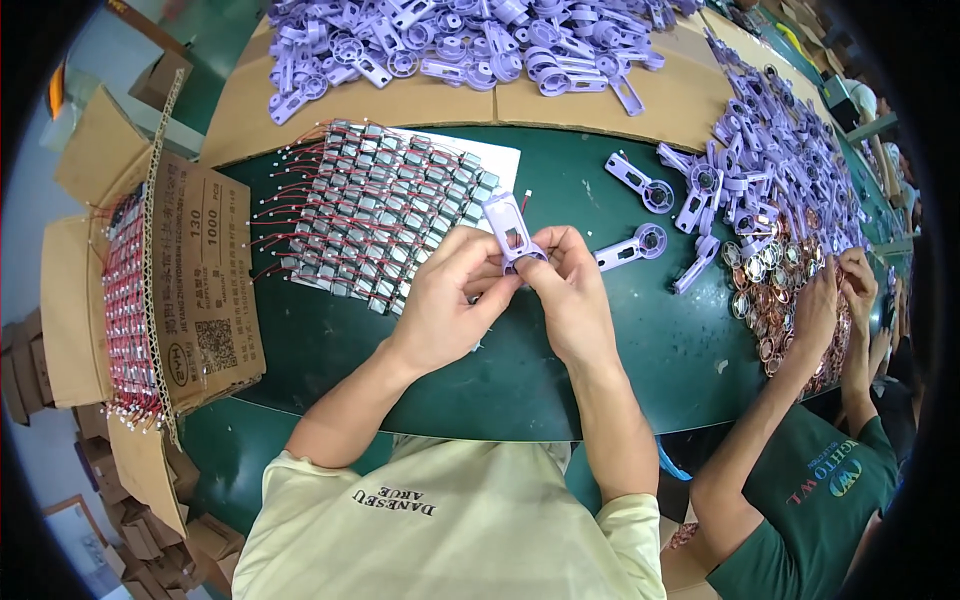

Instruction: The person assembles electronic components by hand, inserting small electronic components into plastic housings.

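Hands meet over the middle of the green table (330,350), both gripping one lilac plastic part (511,232). The left hand (447,300) pinches its lower end from the left with fingers curled around it, and the right hand (572,290) closes on the same end from the right, thumb and fingertips pressed to the plastic. The part stands nearly upright between them, its flat end with a rectangular window sticking up above the fingers, and a thin red wire (524,201) pokes out near its top.

Just behind the hands lies a white sheet (500,156) covered with rows of small grey motors (385,215), their red leads fanning out to the left. An open cardboard box (205,280) at the left edge of the table holds more of the same, packed on edge. Loose lilac parts (640,243) lie on the table right of the hands, and a big heap of them (460,45) sits on cardboard at the far side.

To the right, another person in a green shirt (810,500) has both hands (830,300) in a pile of small copper coils (775,290).
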The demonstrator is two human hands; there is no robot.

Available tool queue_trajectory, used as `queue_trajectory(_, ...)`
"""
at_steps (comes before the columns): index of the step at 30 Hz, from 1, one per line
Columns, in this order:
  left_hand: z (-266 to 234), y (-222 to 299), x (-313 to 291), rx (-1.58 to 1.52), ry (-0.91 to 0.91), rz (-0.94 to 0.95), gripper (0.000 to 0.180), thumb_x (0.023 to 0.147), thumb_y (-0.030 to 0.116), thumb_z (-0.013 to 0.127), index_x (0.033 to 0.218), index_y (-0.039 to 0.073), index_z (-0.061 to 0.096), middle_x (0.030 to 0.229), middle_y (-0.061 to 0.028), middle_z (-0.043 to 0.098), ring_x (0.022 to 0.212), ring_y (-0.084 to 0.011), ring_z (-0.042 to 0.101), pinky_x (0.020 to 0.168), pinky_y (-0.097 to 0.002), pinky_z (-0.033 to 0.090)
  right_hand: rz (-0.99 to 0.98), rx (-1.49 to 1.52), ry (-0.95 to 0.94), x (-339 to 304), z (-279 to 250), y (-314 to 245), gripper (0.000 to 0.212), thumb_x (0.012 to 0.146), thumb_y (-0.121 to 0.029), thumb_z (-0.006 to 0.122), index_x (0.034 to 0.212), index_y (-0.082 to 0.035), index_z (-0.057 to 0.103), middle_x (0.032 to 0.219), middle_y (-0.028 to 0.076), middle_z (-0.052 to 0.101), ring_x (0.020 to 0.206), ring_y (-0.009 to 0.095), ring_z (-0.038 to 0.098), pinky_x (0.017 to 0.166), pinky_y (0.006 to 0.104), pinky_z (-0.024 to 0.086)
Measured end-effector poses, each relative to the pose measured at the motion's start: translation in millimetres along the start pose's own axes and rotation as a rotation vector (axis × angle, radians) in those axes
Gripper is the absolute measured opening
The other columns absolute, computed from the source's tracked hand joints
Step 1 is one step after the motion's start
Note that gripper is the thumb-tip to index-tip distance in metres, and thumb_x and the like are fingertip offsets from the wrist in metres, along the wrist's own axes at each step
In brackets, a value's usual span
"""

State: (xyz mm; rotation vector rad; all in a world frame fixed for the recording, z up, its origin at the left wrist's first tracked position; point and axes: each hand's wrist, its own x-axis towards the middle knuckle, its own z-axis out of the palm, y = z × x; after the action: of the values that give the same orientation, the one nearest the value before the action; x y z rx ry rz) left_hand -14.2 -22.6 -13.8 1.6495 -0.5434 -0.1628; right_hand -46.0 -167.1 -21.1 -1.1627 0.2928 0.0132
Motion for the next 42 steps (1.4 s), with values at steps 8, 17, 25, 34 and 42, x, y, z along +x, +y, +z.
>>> queue_trajectory(8,-6.5,8.8,6.6,-0.228,-0.014,-0.068,0.022,0.091,-0.003,0.059,0.112,-0.006,0.058,0.110,-0.0075,0.052,0.095,-0.0127,0.062,0.084,-0.0249,0.052,-0.107,-0.056,-0.167,-4.9,-6.1,-22.4,0.025,0.093,0.001,0.058,0.117,0.002,0.048,0.104,0.007,0.056,0.092,0.010,0.057,0.080,0.0233,0.051)
queue_trajectory(17,15.0,13.0,44.3,0.133,-0.103,0.101,0.027,0.082,0.013,0.074,0.095,-0.002,0.056,0.089,-0.0105,0.056,0.074,-0.0181,0.061,0.066,-0.0303,0.050,-0.340,-0.134,-0.007,-9.4,-17.4,-27.1,0.023,0.093,0.004,0.056,0.113,0.001,0.046,0.101,0.008,0.058,0.090,0.012,0.058,0.079,0.0239,0.048)
queue_trajectory(25,-8.9,-25.0,168.3,0.767,0.141,0.330,0.021,0.083,0.015,0.069,0.096,-0.001,0.064,0.092,-0.0208,0.060,0.086,-0.0391,0.060,0.079,-0.0456,0.050,-0.591,-0.917,0.925,9.8,-82.1,-53.1,0.032,0.090,-0.011,0.063,0.117,0.004,0.053,0.103,0.018,0.058,0.102,0.029,0.056,0.090,0.0384,0.045)
queue_trajectory(34,-36.4,-23.1,172.5,1.023,0.059,-0.106,0.047,0.084,0.037,0.068,0.113,0.002,0.057,0.096,-0.0256,0.067,0.093,-0.0417,0.065,0.081,-0.0482,0.051,-0.663,-0.948,0.069,9.8,-11.4,-11.6,0.006,0.084,-0.007,0.065,0.088,-0.003,0.066,0.086,0.014,0.062,0.082,0.033,0.060,0.073,0.0408,0.049)
queue_trajectory(42,-59.2,17.0,74.0,-0.141,0.078,-0.262,0.061,0.090,0.005,0.063,0.134,-0.002,0.021,0.117,-0.0220,0.060,0.081,-0.0202,0.067,0.063,-0.0301,0.055,-0.681,-1.157,0.083,19.9,17.1,23.3,0.012,0.079,-0.016,0.072,0.083,-0.006,0.067,0.085,0.010,0.062,0.083,0.030,0.058,0.075,0.0412,0.045)
